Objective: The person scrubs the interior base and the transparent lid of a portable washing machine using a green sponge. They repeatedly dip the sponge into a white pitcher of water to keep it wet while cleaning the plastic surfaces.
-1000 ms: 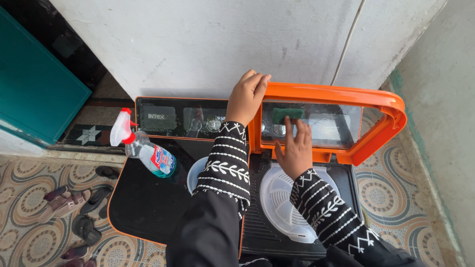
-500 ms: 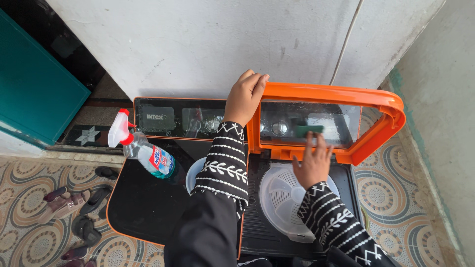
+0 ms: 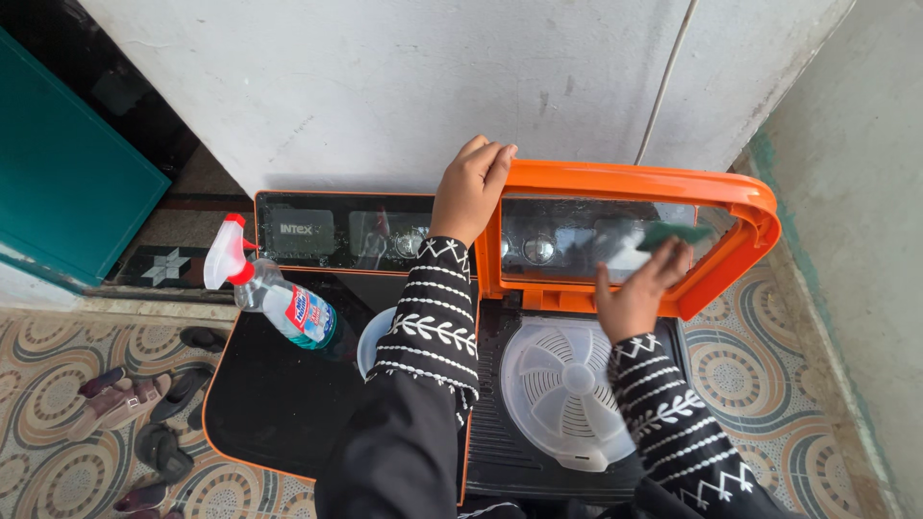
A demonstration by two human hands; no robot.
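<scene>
Behind right hand (image 3: 636, 296), green sponge (image 3: 673, 234) half hidden

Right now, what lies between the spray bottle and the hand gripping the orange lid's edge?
In the head view, between the spray bottle and the left hand on the orange lid lies the machine's glossy black control panel with its knobs.

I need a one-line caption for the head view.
Left hand holds the raised orange lid; right hand presses a green sponge on it.
</scene>
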